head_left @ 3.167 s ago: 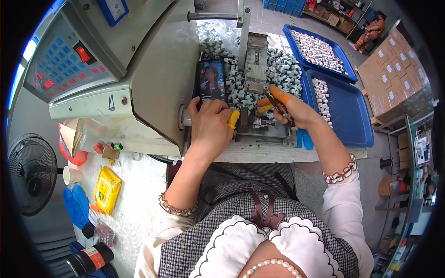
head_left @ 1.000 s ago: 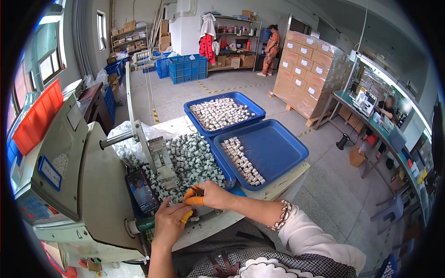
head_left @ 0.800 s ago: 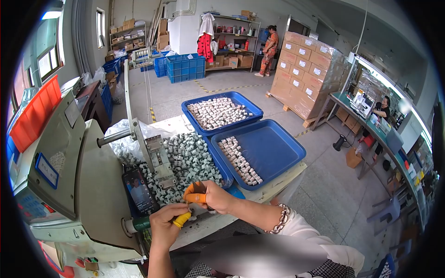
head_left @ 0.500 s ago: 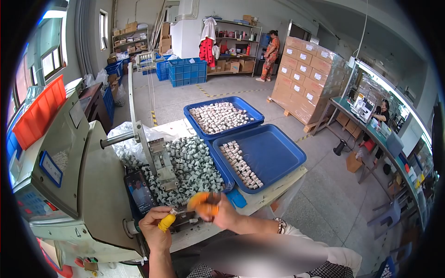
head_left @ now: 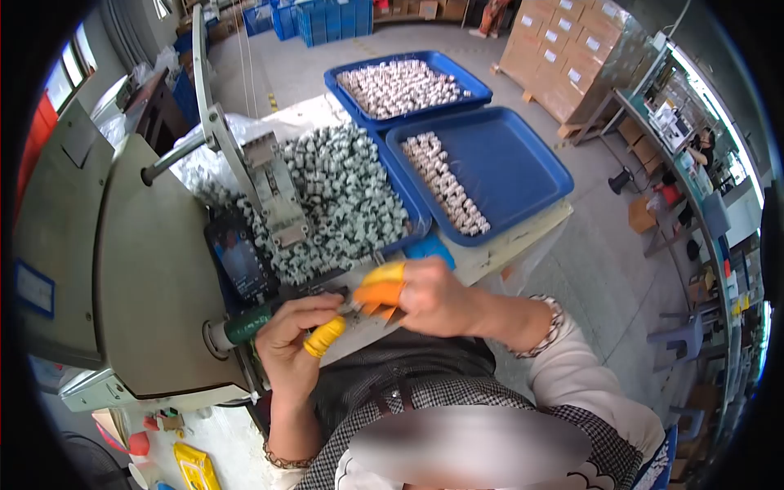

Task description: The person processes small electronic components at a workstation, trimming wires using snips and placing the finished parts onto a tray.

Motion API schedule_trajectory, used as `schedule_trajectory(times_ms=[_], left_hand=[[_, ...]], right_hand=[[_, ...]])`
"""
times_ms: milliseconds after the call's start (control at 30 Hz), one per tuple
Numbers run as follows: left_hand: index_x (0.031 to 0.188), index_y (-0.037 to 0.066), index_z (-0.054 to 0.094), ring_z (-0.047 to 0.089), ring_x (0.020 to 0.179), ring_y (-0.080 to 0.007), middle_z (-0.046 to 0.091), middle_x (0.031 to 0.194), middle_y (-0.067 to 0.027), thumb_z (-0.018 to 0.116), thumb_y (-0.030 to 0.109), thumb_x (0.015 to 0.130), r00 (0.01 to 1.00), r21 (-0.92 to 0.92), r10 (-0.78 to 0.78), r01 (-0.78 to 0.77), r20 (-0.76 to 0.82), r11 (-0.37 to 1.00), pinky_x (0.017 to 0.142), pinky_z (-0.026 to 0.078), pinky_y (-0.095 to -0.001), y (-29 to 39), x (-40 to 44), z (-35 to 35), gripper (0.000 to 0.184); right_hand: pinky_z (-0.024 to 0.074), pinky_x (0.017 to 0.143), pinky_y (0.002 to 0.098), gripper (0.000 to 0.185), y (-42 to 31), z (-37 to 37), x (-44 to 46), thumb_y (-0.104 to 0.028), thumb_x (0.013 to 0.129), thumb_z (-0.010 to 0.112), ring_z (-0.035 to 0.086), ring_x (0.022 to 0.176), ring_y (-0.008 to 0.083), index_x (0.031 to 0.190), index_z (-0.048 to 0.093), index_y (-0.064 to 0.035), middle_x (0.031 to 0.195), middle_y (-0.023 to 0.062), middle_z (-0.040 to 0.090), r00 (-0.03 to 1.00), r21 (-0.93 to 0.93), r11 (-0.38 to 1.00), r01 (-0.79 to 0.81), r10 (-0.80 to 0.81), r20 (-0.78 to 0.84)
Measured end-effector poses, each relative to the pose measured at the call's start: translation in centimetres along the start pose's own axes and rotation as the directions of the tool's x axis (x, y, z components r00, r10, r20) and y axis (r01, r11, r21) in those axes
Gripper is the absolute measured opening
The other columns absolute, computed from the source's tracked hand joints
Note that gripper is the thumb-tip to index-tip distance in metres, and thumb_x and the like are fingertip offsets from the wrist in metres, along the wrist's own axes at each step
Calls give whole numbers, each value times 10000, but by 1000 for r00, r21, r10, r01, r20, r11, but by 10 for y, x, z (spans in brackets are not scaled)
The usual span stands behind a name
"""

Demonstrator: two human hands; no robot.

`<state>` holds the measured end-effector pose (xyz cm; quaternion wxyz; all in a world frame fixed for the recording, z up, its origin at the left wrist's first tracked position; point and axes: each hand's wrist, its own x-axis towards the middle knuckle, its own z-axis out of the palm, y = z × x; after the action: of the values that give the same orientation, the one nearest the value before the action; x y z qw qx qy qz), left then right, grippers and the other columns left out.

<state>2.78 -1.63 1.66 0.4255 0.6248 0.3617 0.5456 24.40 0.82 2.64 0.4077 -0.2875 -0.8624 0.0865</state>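
My left hand (head_left: 296, 339), with a yellow cover on its thumb, pinches a small pale part (head_left: 348, 309) in front of the machine. My right hand (head_left: 437, 298), with yellow and orange covers on its fingers, meets it there with fingers closed. What the right fingers grip is too blurred to make out. Behind the hands, a heap of small grey-white parts (head_left: 343, 200) fills a blue tray. A phone (head_left: 237, 257) leans at the heap's left, beside the machine's metal arm (head_left: 278, 200).
To the right, a blue tray (head_left: 523, 180) holds rows of pale parts (head_left: 445, 184) along its left side. Another tray of parts (head_left: 396, 88) stands behind it. The machine body (head_left: 163, 269) bounds the left. Farther off are stacked cartons (head_left: 563, 49) and a seated person (head_left: 701, 147).
The view has tilted down, so the trays and machine appear higher. My right hand has turned, and its covered fingers now meet the left fingertips at the small part.
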Motion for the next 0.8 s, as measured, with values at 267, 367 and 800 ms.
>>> schedule_trajectory(times_ms=[267, 367, 800], left_hand=[[955, 27, 641, 567, 953, -291, 640, 983, -89, 544, 63, 789, 957, 922, 246, 51, -155, 384, 949, 365, -421, -22, -10, -53, 196], [972, 51, 625, 568, 932, -257, 630, 956, -70, 475, 167, 836, 944, 982, 320, 26, -85, 186, 948, 334, -426, -39, -13, -49, 234], [932, 104, 630, 560, 860, -241, 603, 872, -48, 283, 591, 837, 932, 982, 336, 83, -136, 168, 898, 326, -416, -50, -14, -46, 605]], right_hand=[[506, 628, 262, 147, 142, -101, -40, -104, 787, 716, 642, 684, 114, 864, 684, 16, 768, 92, 700, 556, -15, 560, -829, 820, -135], [510, 618, 275, 138, 200, -106, -38, -85, 779, 699, 662, 670, 136, 882, 693, 7, 752, 99, 701, 494, 22, 504, -863, 853, -169], [533, 699, 342, 170, 210, -54, 28, -145, 749, 716, 680, 765, 254, 892, 714, -53, 836, 141, 690, 787, -242, 796, -555, 597, 158]])
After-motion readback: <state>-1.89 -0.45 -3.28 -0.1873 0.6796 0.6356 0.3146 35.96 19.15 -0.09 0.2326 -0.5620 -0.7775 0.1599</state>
